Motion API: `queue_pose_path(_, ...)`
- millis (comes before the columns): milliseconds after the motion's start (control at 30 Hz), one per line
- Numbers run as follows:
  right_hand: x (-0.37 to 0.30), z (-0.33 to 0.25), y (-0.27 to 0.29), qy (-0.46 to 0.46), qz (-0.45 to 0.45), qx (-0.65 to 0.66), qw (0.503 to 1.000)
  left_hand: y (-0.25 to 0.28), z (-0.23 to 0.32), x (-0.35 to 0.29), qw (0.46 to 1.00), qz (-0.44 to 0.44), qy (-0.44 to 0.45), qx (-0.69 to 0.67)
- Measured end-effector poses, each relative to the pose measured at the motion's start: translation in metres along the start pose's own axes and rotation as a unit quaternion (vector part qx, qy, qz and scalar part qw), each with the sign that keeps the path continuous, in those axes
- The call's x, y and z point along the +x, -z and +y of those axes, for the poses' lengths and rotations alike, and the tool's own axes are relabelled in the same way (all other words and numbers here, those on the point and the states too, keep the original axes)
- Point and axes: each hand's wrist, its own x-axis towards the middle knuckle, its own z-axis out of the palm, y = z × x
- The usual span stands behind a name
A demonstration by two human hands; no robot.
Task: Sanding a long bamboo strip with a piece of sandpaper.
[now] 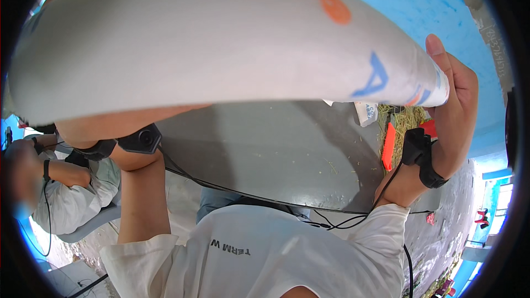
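A large white printed roll (210, 49) with blue and orange lettering spans the upper view, close to the camera. Whether it is paper or sacking I cannot make out. My right hand (462, 83) is closed around its right end, thumb up along the edge and the other fingers bent behind. Under the left part of the roll is my left hand (121, 126), pressed against it, with its fingers mostly hidden behind the white surface. Both forearms are raised, each with a small black camera strapped at the wrist.
Below lies a grey table (276, 149) with loose straw bits. An orange-red brush (388, 146), a heap of dry straw (407, 118) and a white printed packet (366, 113) lie at its right. Black cables (342, 223) run along the near edge. Another person (72, 187) sits at left.
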Motion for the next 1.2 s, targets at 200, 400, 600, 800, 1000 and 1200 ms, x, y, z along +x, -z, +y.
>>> queue_pose_path(200,0.002,0.001,-0.006,0.002,-0.012,0.049,0.999,0.003,-0.003,-0.002,1.0,-0.006,0.003,0.009)
queue_pose_path(400,0.005,-0.002,-0.005,-0.004,-0.029,0.048,0.998,0.01,-0.002,0.003,0.999,-0.014,-0.012,0.026)
queue_pose_path(600,0.003,-0.001,-0.008,0.001,-0.012,0.044,0.999,0.013,-0.001,0.007,0.997,-0.039,-0.026,0.064)
queue_pose_path(800,0.003,0.0,-0.007,0.015,-0.018,0.041,0.999,0.012,0.0,0.008,0.999,-0.036,-0.009,0.012)
queue_pose_path(1000,0.002,0.0,-0.006,0.007,-0.025,0.038,0.999,0.001,-0.003,0.015,1.0,-0.025,-0.008,-0.007)
queue_pose_path(1200,0.003,0.001,-0.008,0.01,-0.027,0.046,0.999,-0.027,-0.026,0.005,0.974,0.146,-0.113,-0.13)
